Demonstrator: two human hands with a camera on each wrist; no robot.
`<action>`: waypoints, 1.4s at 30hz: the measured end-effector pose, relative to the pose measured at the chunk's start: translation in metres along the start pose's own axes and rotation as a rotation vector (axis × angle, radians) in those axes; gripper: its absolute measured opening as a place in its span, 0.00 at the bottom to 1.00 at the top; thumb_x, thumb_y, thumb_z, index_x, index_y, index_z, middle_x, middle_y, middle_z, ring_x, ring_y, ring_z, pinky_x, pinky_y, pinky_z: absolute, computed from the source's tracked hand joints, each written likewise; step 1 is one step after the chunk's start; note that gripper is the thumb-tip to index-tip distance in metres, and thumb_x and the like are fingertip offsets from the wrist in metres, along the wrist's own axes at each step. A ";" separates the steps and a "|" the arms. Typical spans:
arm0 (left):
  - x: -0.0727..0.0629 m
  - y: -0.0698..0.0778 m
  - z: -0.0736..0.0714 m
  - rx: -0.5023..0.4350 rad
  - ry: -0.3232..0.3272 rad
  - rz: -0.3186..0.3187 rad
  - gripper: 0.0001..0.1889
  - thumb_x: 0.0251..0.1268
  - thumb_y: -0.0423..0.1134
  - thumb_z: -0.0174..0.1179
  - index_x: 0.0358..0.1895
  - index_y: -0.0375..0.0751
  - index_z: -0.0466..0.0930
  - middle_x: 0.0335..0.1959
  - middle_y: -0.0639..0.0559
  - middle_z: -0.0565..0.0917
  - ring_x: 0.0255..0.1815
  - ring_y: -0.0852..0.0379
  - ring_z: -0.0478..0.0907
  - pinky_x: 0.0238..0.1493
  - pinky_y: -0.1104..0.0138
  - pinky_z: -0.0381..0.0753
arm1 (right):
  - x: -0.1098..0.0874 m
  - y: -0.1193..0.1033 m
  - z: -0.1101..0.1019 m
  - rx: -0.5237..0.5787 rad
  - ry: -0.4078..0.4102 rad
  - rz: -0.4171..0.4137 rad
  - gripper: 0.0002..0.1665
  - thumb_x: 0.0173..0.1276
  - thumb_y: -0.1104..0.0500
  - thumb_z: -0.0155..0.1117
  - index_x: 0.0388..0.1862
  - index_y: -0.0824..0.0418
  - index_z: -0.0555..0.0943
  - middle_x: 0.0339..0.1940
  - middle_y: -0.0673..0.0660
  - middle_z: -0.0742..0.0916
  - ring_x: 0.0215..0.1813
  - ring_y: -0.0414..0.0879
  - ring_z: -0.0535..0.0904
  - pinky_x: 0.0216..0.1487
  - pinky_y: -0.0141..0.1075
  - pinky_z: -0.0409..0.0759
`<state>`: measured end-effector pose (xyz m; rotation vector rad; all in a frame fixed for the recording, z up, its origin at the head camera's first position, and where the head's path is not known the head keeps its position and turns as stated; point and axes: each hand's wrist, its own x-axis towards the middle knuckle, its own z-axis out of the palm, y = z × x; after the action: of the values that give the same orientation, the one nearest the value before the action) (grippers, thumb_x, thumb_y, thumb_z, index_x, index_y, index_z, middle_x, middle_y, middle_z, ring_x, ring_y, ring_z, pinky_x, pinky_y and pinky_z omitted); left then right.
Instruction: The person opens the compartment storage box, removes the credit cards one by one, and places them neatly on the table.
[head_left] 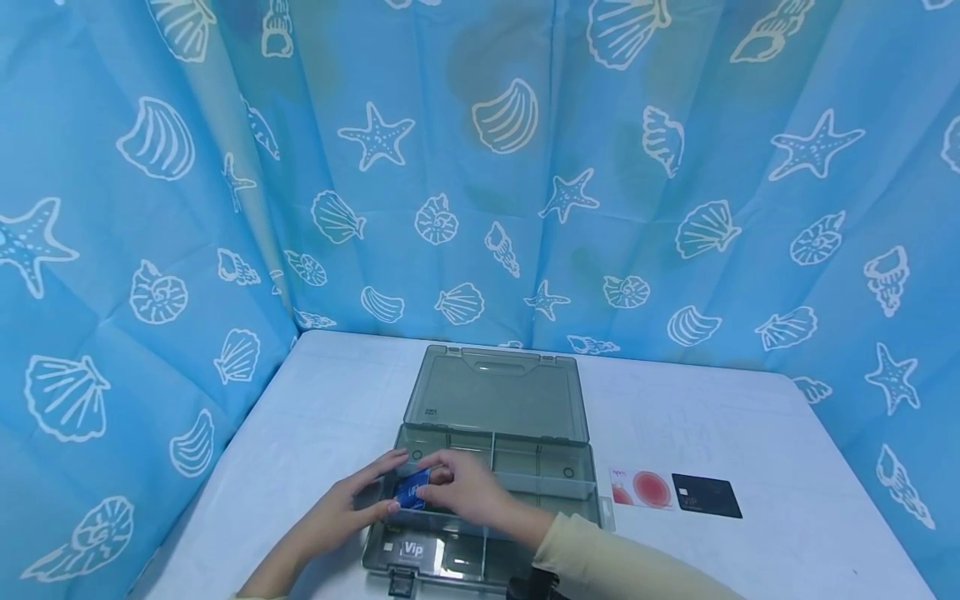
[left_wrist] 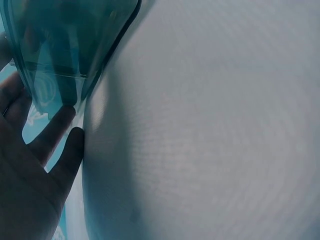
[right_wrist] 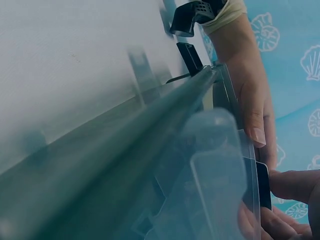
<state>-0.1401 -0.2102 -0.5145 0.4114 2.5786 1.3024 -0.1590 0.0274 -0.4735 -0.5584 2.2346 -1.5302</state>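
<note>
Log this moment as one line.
right hand: pinches blue card; left hand: touches divided box; lid: open; black VIP card: on table

You hold a small blue rectangular card (head_left: 409, 492) with pale lettering, face showing, at the left of the middle row of a smoky translucent plastic compartment box (head_left: 555, 459), which lies lid open at the frame's lower centre.

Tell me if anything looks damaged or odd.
The curtain has a murky brownish patch near its top, odd against the blue; stain or print, I can't tell. No damage shows on the open box or blue card.
</note>
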 end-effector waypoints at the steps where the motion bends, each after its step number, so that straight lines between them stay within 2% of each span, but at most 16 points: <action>1: 0.000 0.000 0.000 -0.003 -0.002 0.000 0.36 0.68 0.58 0.65 0.77 0.57 0.66 0.79 0.49 0.63 0.80 0.37 0.56 0.74 0.31 0.55 | 0.000 -0.001 0.000 0.006 -0.001 0.006 0.21 0.69 0.62 0.70 0.59 0.66 0.82 0.41 0.55 0.91 0.42 0.44 0.88 0.42 0.34 0.89; 7: -0.001 0.001 -0.001 -0.017 -0.005 0.003 0.36 0.68 0.58 0.65 0.77 0.56 0.67 0.80 0.50 0.63 0.80 0.37 0.56 0.74 0.32 0.54 | -0.003 -0.003 0.000 0.031 -0.001 0.028 0.21 0.68 0.62 0.70 0.59 0.66 0.81 0.40 0.53 0.90 0.39 0.42 0.87 0.39 0.32 0.88; 22: -0.001 0.004 -0.001 -0.018 -0.008 -0.028 0.37 0.67 0.58 0.65 0.77 0.56 0.66 0.80 0.50 0.63 0.79 0.36 0.56 0.74 0.33 0.56 | -0.003 0.000 -0.004 0.121 -0.004 0.053 0.21 0.67 0.68 0.69 0.59 0.66 0.82 0.37 0.54 0.90 0.32 0.45 0.86 0.32 0.35 0.88; 27: 0.000 0.003 0.000 -0.016 -0.004 -0.031 0.37 0.67 0.59 0.65 0.77 0.57 0.67 0.80 0.50 0.63 0.79 0.36 0.56 0.74 0.33 0.57 | -0.008 -0.001 -0.007 0.147 0.006 0.052 0.22 0.66 0.69 0.69 0.59 0.65 0.81 0.39 0.56 0.90 0.33 0.47 0.87 0.33 0.34 0.89; 34: -0.001 0.003 -0.001 -0.037 -0.012 0.009 0.36 0.68 0.56 0.65 0.77 0.53 0.66 0.80 0.48 0.63 0.79 0.35 0.56 0.74 0.38 0.62 | -0.017 0.000 -0.013 0.170 0.019 0.044 0.23 0.67 0.68 0.67 0.62 0.68 0.79 0.42 0.57 0.90 0.37 0.47 0.87 0.36 0.33 0.89; 42: -0.001 0.005 -0.001 -0.023 -0.003 -0.002 0.36 0.68 0.55 0.66 0.77 0.55 0.67 0.79 0.49 0.63 0.80 0.36 0.55 0.74 0.37 0.61 | -0.029 0.003 -0.026 0.219 0.024 0.036 0.24 0.69 0.69 0.66 0.63 0.70 0.78 0.42 0.59 0.89 0.40 0.49 0.88 0.37 0.35 0.90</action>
<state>-0.1385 -0.2081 -0.5097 0.4057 2.5582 1.3286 -0.1476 0.0642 -0.4652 -0.4335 2.0470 -1.7425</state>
